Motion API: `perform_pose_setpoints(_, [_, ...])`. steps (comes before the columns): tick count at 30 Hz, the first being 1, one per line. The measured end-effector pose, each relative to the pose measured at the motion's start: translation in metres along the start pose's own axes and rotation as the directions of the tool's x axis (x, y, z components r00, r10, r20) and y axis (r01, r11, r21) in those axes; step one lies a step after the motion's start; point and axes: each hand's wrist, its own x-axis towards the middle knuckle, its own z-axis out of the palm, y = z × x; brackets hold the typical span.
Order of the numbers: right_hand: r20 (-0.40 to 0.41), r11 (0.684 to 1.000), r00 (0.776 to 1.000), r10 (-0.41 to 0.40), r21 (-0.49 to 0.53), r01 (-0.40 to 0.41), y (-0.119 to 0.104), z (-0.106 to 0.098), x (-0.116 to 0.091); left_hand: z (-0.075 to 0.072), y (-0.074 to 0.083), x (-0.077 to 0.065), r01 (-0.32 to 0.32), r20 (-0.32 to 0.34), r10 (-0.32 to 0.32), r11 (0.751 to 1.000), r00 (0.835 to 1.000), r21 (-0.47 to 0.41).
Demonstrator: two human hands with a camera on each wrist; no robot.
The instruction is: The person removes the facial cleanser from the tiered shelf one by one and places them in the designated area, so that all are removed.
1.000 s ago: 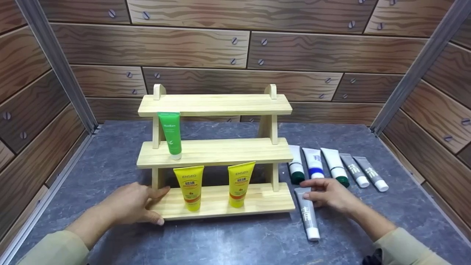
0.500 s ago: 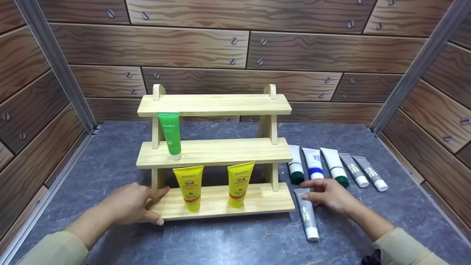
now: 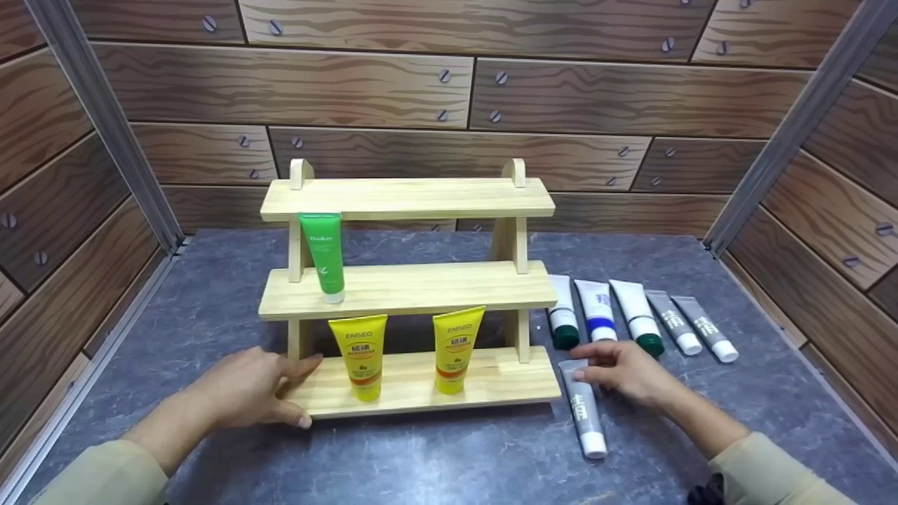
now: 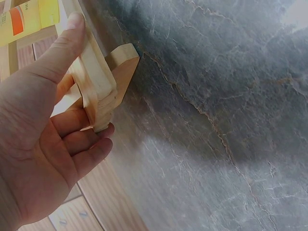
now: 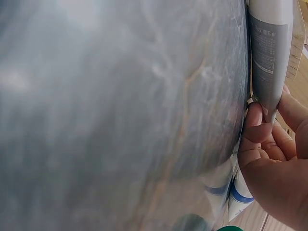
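Observation:
My left hand (image 3: 245, 388) grips the left end of the bottom board of a three-tier wooden display rack (image 3: 421, 277). In the left wrist view its thumb lies along the board's edge (image 4: 96, 72) while the other fingers curl at the board's end. To the right of the rack, my right hand (image 3: 624, 368) pinches the flat crimped end of a grey tube with a white cap (image 3: 586, 410). That tube points its cap toward me, low over the table. In the right wrist view, thumb and fingers meet at the end of the tube (image 5: 269, 57).
Two yellow tubes, left (image 3: 363, 358) and right (image 3: 457, 351), stand on the bottom tier. A green tube (image 3: 324, 256) stands on the middle tier's left. Several tubes lie right of the rack, among them a blue-banded tube (image 3: 596, 308) and a grey tube (image 3: 707, 330). Wood-patterned panels (image 3: 456, 91) surround the table.

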Motion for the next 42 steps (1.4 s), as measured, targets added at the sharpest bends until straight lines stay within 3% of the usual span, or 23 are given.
perform_pose_setpoints(12, [-0.005, 1.0, 1.0, -0.004, -0.021, 0.004, 0.0006, 0.001, -0.0001, 0.0011, -0.0002, -0.0004, 0.003, 0.003, -0.003, 1.0, 1.0, 0.002])
perform_pose_setpoints(19, [-0.004, 1.0, 1.0, -0.01, -0.029, 0.01, 0.0006, 0.0022, 0.001, 0.0014, -0.0013, -0.001, -0.036, -0.003, 0.036, 0.999, 0.999, 0.009])
perform_pose_setpoints(42, [-0.049, 0.994, 0.998, -0.028, -0.109, 0.022, -0.0022, 0.0033, -0.0016, -0.0003, 0.001, -0.0002, 0.003, 0.019, -0.003, 1.0, 1.0, -0.004])
